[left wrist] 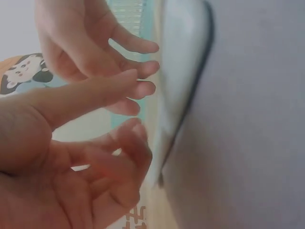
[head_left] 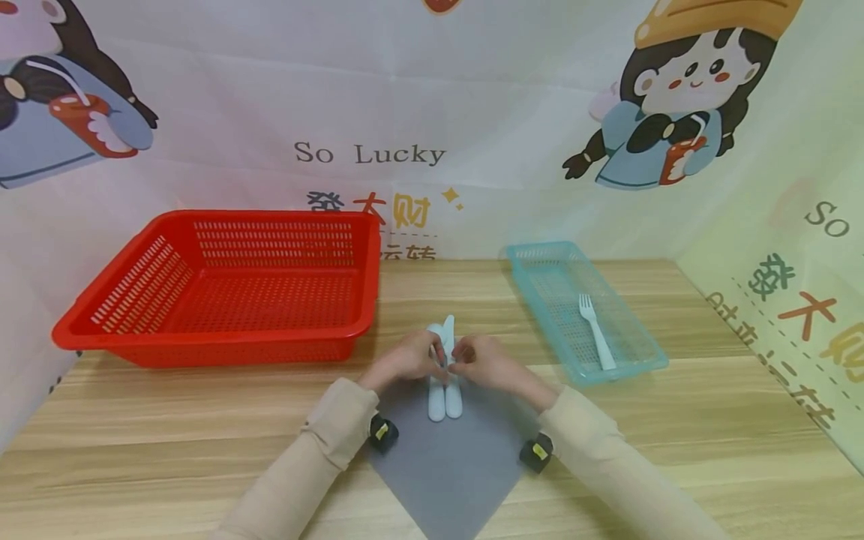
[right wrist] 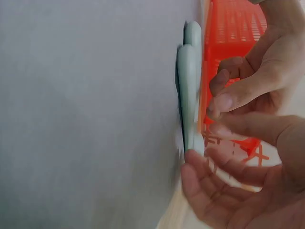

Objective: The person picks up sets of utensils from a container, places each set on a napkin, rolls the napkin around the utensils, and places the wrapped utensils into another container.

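A pale spoon [head_left: 436, 405] and a matching table knife [head_left: 453, 401] lie side by side on a grey cloth [head_left: 452, 465], set cornerwise on the table. My left hand [head_left: 413, 355] is over the spoon, its fingers loosely bent, the index finger fairly straight in the left wrist view. Opposite it, my right hand [head_left: 489, 361] is beside the knife, fingers relaxed; in the right wrist view its lower fingertips [right wrist: 190, 160] come right at the cutlery. The fingertips of both hands nearly meet above the cutlery, hiding its middle. Neither hand grips anything.
A large red plastic basket [head_left: 229, 341] stands at the left. To the back right is a shallow blue-green basket [head_left: 540, 315] with a pale fork [head_left: 597, 334] in it. A printed cloth backdrop [head_left: 486, 97] rises behind the wooden table [head_left: 189, 427].
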`<state>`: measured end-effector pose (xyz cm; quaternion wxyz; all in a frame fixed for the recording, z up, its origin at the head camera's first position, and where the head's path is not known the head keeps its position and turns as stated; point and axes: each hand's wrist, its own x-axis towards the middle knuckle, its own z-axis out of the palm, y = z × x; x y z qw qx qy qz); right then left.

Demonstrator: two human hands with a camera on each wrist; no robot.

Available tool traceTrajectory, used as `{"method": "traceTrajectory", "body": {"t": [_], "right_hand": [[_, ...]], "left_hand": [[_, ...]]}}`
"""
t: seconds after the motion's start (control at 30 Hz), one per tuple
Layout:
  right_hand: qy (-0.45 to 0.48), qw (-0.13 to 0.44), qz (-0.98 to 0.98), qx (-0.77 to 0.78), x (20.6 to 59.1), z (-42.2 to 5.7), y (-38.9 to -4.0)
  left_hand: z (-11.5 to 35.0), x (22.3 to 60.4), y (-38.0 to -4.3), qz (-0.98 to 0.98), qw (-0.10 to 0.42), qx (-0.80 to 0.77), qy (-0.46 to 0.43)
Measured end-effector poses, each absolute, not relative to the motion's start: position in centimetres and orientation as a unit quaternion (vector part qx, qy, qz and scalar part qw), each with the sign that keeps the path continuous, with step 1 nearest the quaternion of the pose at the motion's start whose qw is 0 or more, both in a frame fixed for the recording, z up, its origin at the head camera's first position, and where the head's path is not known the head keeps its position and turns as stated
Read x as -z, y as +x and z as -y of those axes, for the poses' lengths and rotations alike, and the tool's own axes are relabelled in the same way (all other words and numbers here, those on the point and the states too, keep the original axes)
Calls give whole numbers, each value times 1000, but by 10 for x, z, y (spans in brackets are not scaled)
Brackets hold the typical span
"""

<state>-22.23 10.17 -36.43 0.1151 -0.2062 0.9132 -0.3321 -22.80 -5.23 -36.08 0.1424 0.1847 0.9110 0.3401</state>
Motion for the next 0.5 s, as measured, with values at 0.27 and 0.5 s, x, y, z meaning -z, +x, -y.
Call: {"method": "traceTrajectory", "body": {"t": [0.27, 0.5], "right_hand": [[-272, 98, -880, 377, 358, -120, -222], [-267, 59, -886, 375, 348, -137, -219]], "left_hand": [[52, 351, -230, -862, 208, -418, 198], [44, 348, -234, -841, 190, -442, 246]]}}
